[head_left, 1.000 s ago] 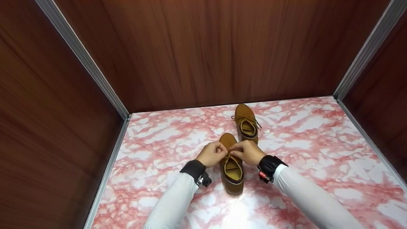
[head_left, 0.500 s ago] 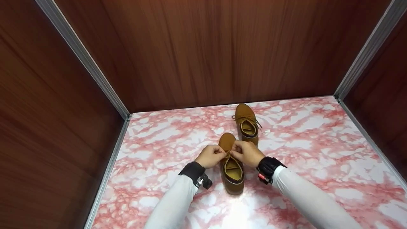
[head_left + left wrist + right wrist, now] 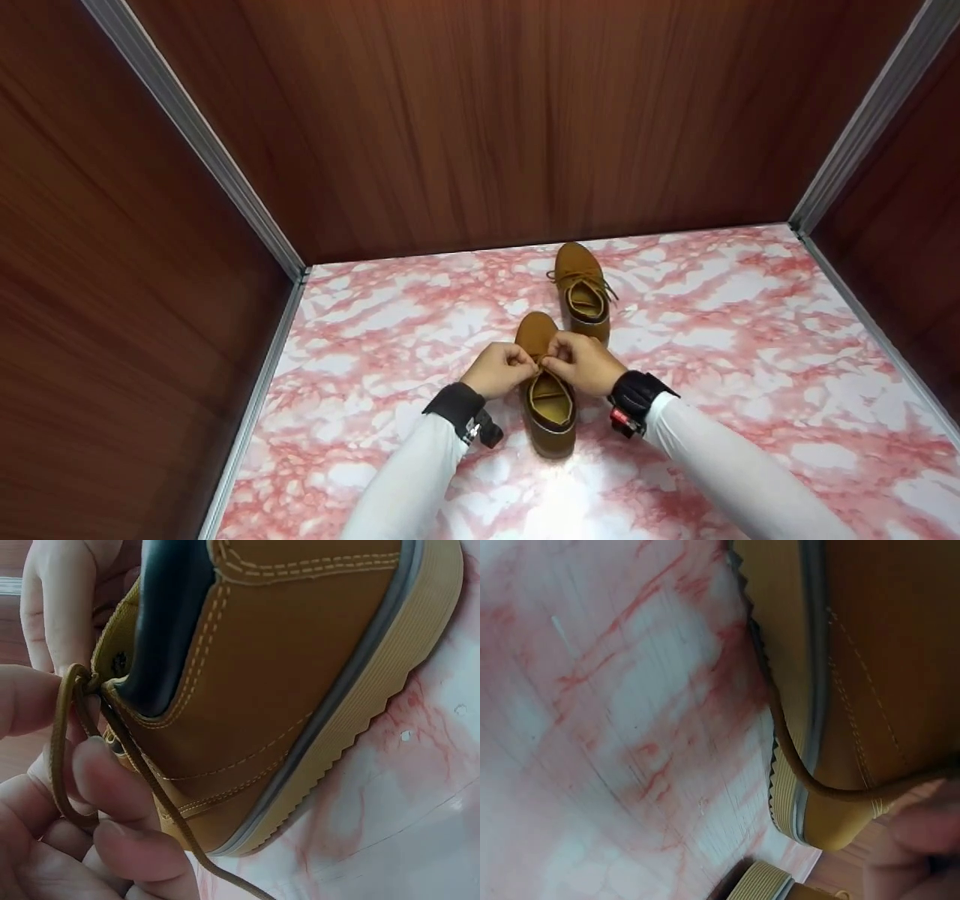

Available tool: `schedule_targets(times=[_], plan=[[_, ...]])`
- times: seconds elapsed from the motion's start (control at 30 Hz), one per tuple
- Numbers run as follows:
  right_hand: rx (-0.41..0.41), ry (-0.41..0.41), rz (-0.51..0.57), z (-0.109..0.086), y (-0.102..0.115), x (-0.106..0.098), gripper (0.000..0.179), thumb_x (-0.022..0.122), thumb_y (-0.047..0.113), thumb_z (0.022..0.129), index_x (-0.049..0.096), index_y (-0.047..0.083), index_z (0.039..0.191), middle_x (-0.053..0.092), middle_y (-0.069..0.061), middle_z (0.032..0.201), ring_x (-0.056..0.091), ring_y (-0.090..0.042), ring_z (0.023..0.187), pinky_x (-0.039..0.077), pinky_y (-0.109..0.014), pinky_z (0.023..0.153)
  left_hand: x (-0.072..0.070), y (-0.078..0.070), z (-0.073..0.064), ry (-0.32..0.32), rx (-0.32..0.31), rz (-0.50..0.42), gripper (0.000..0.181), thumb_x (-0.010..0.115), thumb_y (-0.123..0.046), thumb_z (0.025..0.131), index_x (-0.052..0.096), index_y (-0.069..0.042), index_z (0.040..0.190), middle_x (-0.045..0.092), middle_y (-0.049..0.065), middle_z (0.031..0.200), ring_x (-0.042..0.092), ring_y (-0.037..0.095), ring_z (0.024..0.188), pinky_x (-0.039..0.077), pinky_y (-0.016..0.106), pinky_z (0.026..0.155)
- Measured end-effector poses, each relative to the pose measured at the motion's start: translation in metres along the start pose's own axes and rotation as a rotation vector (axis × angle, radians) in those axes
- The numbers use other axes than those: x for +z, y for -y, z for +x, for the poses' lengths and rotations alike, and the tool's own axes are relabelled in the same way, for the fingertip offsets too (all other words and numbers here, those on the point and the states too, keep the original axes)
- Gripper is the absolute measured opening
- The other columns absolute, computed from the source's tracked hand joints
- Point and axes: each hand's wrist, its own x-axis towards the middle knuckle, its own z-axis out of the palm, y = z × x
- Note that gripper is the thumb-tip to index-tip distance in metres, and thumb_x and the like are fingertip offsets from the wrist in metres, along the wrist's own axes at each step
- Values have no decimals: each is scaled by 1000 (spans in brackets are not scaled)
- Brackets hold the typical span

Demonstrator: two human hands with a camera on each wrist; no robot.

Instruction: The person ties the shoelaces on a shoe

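The nearer tan shoe [image 3: 553,444] stands with its toe pointing away, both hands over its laces. My left hand [image 3: 495,370] pinches the brown shoelace [image 3: 56,750], which forms a loop by its fingers in the left wrist view. From the other side my right hand [image 3: 586,364] pinches the lace by the knot, its fingertips almost meeting the left ones. One loose lace end hangs down the shoe's side in the left wrist view. In the right wrist view a lace strand [image 3: 804,777] crosses the sole; the right fingers there are blurred and partly cut off.
A second tan shoe [image 3: 576,261], its laces tied in a bow, stands just beyond and to the right. The pink-and-white marbled surface [image 3: 375,330] is bounded by dark wood panels [image 3: 450,127] at the back and both sides.
Both hands stay at the nearer shoe's laces. The right fingers have curled in slightly; the hands otherwise shift very little. Both shoes stay in place.
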Motion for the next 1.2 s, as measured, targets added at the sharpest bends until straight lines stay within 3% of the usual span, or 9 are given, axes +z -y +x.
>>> schedule_targets(times=[0.17,0.27,0.6,0.83,1.07,1.2], plan=[[55,115,155,-4,-5,-10,10,72,13,94,68,6,100,70,-5,83,60,-7,68,50,-21,59,0,2,-1,-4,-2,-8,14,73,-16,93,76,-3,88,59,-12,70,52,3,66,42,17,61],[64,133,194,-4,-7,-11,9,71,11,97,68,3,101,71,-10,85,60,-7,65,52,-21,57,1,3,-2,-10,-1,-14,14,74,-17,93,76,-4,88,59,-12,70,52,3,66,42,17,60],[-1,-14,58,-4,-6,-4,13,78,19,94,69,11,88,70,-4,83,56,-3,67,47,-20,61,1,3,-4,0,18,-31,14,73,-17,93,78,-5,90,60,-11,71,52,3,67,43,17,62],[-8,-31,47,-3,-5,-4,17,81,21,92,68,13,85,69,-2,84,54,-2,65,45,-20,59,-4,6,-2,-35,35,-35,14,73,-16,93,82,-6,91,71,-6,81,57,2,73,46,17,70],[16,-39,50,-2,-4,-3,19,84,23,89,69,15,83,68,1,83,54,-2,63,45,-19,59,-13,6,5,-125,12,-7,16,70,-17,97,80,-4,98,67,-7,81,56,4,74,47,20,72],[13,-49,49,-2,-4,-3,20,85,25,87,69,14,82,68,1,82,55,-2,65,46,-20,60,-16,5,11,-111,31,8,17,70,-19,100,79,-5,102,71,-1,86,57,4,77,48,21,75]])
